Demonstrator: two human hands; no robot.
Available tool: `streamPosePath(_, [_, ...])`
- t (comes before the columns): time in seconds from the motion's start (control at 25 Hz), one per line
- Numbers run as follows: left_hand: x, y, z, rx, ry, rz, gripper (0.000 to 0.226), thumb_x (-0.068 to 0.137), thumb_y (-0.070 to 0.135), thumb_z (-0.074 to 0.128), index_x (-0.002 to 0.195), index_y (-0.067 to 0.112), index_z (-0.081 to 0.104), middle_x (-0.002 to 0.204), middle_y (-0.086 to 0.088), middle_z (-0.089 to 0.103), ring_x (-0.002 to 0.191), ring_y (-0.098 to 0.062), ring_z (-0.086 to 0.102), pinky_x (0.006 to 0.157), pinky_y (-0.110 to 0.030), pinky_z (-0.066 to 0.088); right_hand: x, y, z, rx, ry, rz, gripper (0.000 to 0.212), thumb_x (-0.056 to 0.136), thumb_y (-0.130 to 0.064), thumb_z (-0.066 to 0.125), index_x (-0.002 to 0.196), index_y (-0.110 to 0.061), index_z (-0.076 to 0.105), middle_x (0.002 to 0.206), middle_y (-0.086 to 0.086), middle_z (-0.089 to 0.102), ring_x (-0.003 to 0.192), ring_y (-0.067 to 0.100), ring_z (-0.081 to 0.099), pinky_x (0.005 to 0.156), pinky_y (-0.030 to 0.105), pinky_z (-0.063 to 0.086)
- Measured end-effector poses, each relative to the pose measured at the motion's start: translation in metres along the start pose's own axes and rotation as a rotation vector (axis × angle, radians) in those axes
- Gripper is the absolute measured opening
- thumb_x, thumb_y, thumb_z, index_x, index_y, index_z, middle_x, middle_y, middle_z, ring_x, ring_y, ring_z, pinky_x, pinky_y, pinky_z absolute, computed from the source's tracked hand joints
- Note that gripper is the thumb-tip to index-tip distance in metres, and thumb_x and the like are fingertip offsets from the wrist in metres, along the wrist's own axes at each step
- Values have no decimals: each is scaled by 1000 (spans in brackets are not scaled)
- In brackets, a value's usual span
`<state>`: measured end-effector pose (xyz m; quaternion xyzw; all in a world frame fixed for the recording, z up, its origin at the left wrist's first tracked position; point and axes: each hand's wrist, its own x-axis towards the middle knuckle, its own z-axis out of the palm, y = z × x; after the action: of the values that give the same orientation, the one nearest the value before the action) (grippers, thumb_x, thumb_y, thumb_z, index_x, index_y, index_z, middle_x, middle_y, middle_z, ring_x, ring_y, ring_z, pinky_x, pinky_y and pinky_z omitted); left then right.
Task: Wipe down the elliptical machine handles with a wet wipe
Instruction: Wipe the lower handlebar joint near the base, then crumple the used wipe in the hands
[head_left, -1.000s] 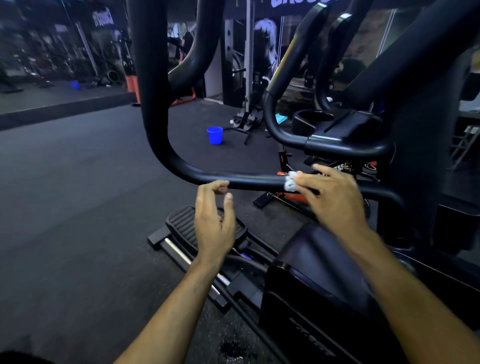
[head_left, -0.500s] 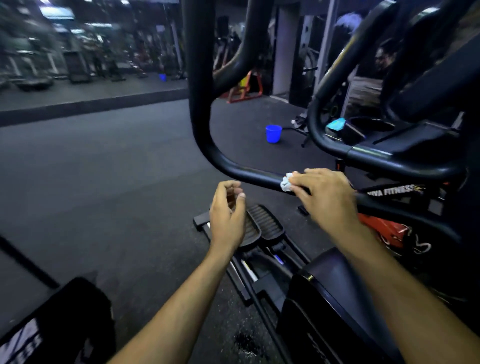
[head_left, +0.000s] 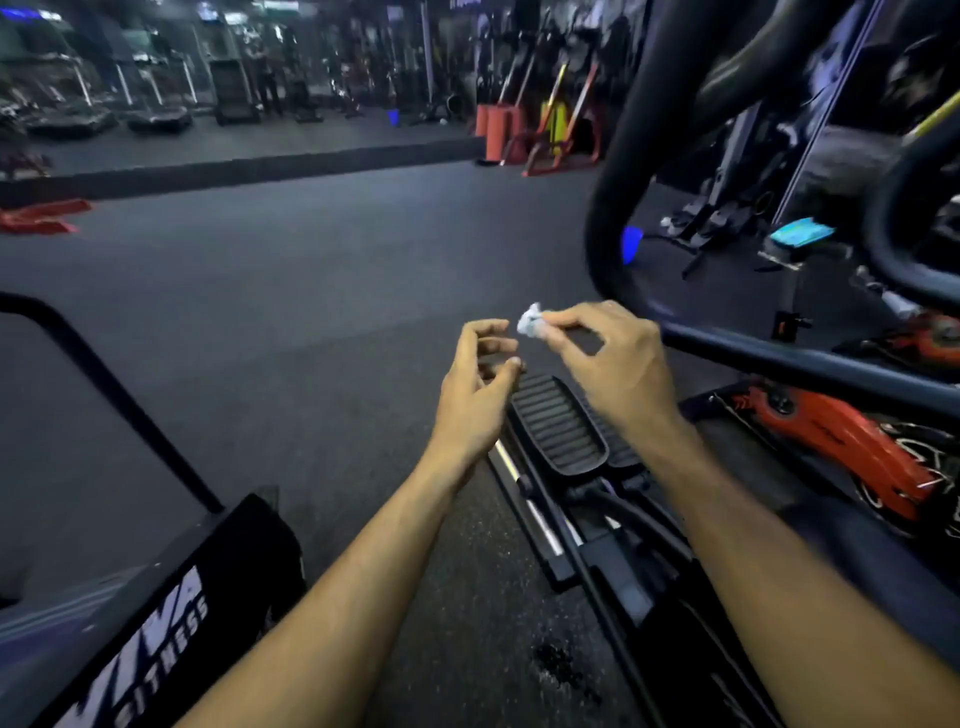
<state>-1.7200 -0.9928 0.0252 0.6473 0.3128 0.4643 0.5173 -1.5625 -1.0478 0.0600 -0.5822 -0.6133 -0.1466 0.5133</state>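
Note:
My right hand (head_left: 610, 358) pinches a small crumpled white wet wipe (head_left: 531, 320) between thumb and fingertips, held in the air just left of the black elliptical handle bar (head_left: 779, 356). The handle curves up from that bar as a thick black tube (head_left: 613, 197) at the upper right. My left hand (head_left: 475, 387) hovers beside the wipe with loosely curled fingers, holding nothing. Neither hand touches the handle.
The elliptical's ribbed pedal (head_left: 558, 426) and rails lie under my hands. A red machine part (head_left: 841, 447) sits at the right. Another black machine (head_left: 156, 639) stands at the lower left. A blue bucket (head_left: 630, 245) shows behind the handle tube. Dark gym floor (head_left: 311, 312) stretches ahead.
My right hand has slid the wipe left along the bar and lifted it off the handle. The view has swung left, showing more floor and the machine at lower left.

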Motion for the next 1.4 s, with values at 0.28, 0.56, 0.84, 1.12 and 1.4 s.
streamPosePath(0.28, [-10, -55, -90, -118, -91, -154, 20, 104, 8, 60, 123, 9, 66, 99, -6, 73, 95, -17, 73, 86, -40, 60, -46, -35, 107, 488, -283, 561, 10, 89, -11, 76, 92, -3, 73, 82, 6, 76, 71, 7, 70, 65, 20, 54])
streamPosePath(0.56, [22, -104, -150, -82, 50, -248, 20, 100, 20, 71, 96, 2, 64, 98, -24, 71, 89, -21, 68, 80, -45, 62, -46, -30, 197, 705, -468, 733, 3, 93, -15, 72, 94, -14, 75, 79, 0, 73, 66, 16, 67, 60, 33, 57])
streamPosePath(0.84, [112, -175, -210, -76, 114, -422, 13, 104, 19, 63, 93, 14, 65, 102, -21, 76, 95, -28, 74, 79, -43, 65, -6, 32, 322, 767, -596, 785, 15, 92, -1, 68, 104, -10, 73, 90, 9, 75, 73, 18, 70, 64, 33, 60])
streamPosePath(1.12, [261, -225, -202, -117, 17, -514, 14, 100, 13, 69, 105, 12, 57, 101, -13, 75, 87, -26, 77, 76, -44, 65, 64, 125, 410, 730, -534, 944, 6, 92, -10, 73, 89, -8, 68, 81, 9, 71, 69, 16, 67, 58, 30, 58])
streamPosePath(1.4, [408, -294, -235, -91, -44, -487, 17, 97, 10, 73, 113, 5, 69, 109, -18, 74, 94, -21, 74, 83, -38, 63, 143, 203, 520, 717, -546, 975, 10, 90, -15, 76, 83, -14, 69, 73, 3, 71, 66, 15, 65, 61, 34, 58])
